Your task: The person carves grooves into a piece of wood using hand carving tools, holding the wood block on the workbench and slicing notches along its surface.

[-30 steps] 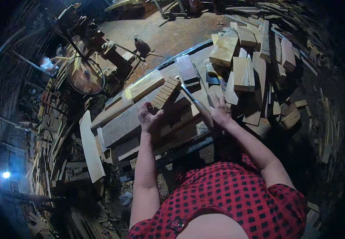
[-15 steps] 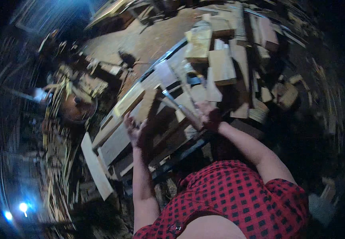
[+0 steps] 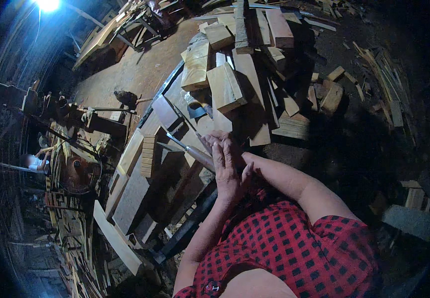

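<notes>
My right hand [image 3: 220, 141] is closed on a chisel with a pale wooden handle [image 3: 201, 157] and a slim metal blade [image 3: 176, 141] pointing away to the left. Laid across that hand is my left hand [image 3: 230, 176], its fingers stretched out and its thumb apart, with no object in it. Left of the chisel, a small wooden block with a row of parallel grooves [image 3: 148, 157] stands among boards on the workbench. A brush [image 3: 206, 109] and a purplish block [image 3: 166, 112] lie just beyond my hands.
Thick wooden blocks [image 3: 225, 89] are piled on the far right of the bench. A pale plank [image 3: 118, 238] juts out at its near left corner. Scrap wood [image 3: 334, 94] lies on the floor to the right. At the far left is another person [image 3: 38, 163].
My left hand has left the grooved block's side and come right, onto my right hand. The chisel stays in my right hand. The whole view has swung, shifting the bench leftward.
</notes>
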Demonstrator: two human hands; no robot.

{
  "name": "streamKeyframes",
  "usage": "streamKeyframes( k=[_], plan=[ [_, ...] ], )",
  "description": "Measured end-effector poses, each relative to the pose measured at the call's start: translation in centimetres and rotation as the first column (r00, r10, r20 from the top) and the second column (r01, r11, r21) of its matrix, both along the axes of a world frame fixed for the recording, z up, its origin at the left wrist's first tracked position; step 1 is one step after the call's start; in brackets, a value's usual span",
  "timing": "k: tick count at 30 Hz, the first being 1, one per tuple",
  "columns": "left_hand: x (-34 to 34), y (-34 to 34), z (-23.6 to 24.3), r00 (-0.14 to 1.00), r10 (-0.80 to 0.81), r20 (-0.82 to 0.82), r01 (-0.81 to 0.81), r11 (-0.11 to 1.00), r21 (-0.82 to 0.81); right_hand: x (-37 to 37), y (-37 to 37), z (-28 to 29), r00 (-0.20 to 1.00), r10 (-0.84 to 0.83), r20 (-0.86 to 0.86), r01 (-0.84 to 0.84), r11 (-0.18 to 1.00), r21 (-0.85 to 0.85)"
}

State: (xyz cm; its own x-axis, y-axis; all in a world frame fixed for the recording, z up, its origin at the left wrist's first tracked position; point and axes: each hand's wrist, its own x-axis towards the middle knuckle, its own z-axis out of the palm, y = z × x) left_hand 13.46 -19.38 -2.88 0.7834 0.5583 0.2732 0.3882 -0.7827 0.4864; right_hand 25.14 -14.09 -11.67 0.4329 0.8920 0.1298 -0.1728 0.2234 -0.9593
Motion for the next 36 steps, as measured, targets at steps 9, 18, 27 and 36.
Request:
streamKeyframes(
  k=[9,18,27,36],
  plan=[
    [-0.1,-1.7,0.7,1.000,0.004,-0.012,-0.002,0.988,0.152,-0.2,0.3,-0.3,0.977,0.043,-0.208,-0.053,0.998,-0.046],
    [0.2,-2.4,0.0,0.999,0.006,0.040,-0.012,0.985,0.170,-0.6,0.2,0.6,0.998,-0.061,0.008,0.061,0.998,-0.006],
    [0.9,-0.8,1.4,0.992,0.071,0.101,-0.081,0.991,0.104,-0.7,-0.3,0.8,0.996,-0.083,0.045,0.084,0.996,-0.008],
    [0.3,-2.9,-0.2,0.993,0.036,0.115,-0.051,0.991,0.125,-1.2,0.0,0.3,0.996,-0.083,-0.036,0.084,0.996,0.013]
  ],
)
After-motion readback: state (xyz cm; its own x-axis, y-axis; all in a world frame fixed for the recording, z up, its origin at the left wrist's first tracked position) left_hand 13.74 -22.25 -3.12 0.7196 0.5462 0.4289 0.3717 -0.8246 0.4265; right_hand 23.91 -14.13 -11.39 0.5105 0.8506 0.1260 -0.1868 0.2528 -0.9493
